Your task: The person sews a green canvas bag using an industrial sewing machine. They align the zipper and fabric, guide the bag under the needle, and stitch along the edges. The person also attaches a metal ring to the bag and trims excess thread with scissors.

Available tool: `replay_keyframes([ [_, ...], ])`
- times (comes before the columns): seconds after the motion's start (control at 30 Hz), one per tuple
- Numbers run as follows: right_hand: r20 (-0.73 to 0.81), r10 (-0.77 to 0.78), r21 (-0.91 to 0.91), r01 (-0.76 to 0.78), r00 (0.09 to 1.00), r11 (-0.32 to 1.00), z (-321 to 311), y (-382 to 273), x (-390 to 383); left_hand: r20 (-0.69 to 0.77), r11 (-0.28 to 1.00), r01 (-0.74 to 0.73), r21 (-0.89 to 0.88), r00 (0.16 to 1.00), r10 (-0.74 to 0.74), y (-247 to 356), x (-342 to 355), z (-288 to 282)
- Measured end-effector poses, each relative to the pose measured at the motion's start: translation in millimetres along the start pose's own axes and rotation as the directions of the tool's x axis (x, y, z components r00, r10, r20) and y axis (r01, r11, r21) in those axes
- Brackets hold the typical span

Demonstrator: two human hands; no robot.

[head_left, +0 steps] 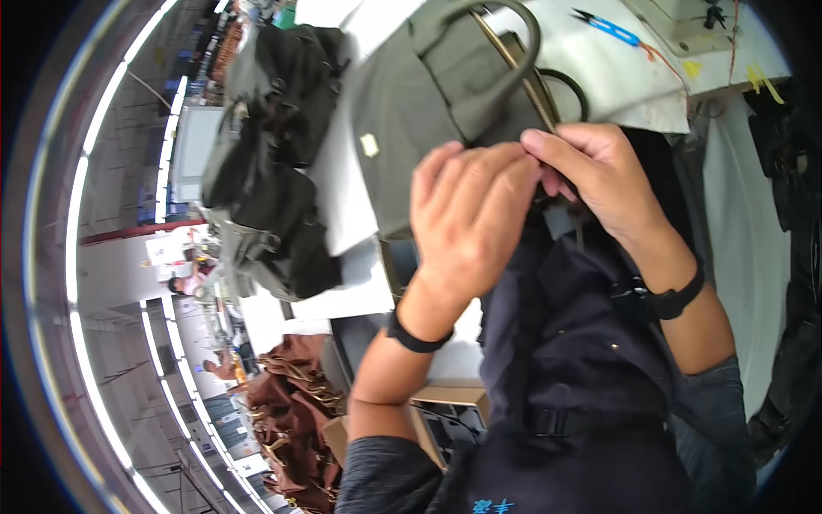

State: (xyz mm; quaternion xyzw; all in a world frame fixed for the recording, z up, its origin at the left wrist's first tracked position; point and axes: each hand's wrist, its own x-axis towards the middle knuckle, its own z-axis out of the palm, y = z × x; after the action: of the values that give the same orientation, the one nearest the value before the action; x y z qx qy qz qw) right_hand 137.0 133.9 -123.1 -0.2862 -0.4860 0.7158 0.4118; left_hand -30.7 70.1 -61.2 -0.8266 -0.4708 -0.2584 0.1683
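Note:
An olive-green bag lies on the white work table, with a curved handle and a brass-toned zipper along its opening. My left hand is at the bag's near edge, fingers curled and pressed together. My right hand meets it at the zipper's near end, thumb and forefinger pinched. The fingertips of both hands come together there, and whatever is between them is hidden. Beyond the right hand, blue thread snips rest on the table.
Dark olive bags are piled on the left of the table. Several brown bags are heaped lower left, near a cardboard box. Part of a machine base stands far right. Two people are in the background at left.

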Motion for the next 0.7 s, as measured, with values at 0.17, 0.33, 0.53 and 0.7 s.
replay_keyframes([
  [0.17, -0.015, 0.02, 0.083, -0.019, 1.0, 0.996, -1.2, 10.1, -3.5, 0.378, 0.992, 0.118, 0.045, 0.917, -0.126, 25.1, 29.3, -41.2],
  [0.33, -0.086, 0.033, 0.044, -0.029, 0.996, 0.999, 9.2, 15.3, -4.3, 0.358, 0.91, -0.396, 0.121, 0.873, 0.332, -16.4, 94.4, -6.0],
  [0.53, -0.163, -0.085, 0.053, 0.095, 0.983, 0.994, 15.7, 14.9, -7.1, 0.336, 0.883, -0.317, 0.345, 0.921, 0.199, -36.8, 108.2, -35.9],
  [0.7, -0.182, -0.075, 0.171, 0.107, 0.98, 0.979, 22.4, 19.8, -9.1, 0.169, 0.857, 0.158, 0.49, 0.947, -0.272, -69.4, 24.2, -86.5],
])
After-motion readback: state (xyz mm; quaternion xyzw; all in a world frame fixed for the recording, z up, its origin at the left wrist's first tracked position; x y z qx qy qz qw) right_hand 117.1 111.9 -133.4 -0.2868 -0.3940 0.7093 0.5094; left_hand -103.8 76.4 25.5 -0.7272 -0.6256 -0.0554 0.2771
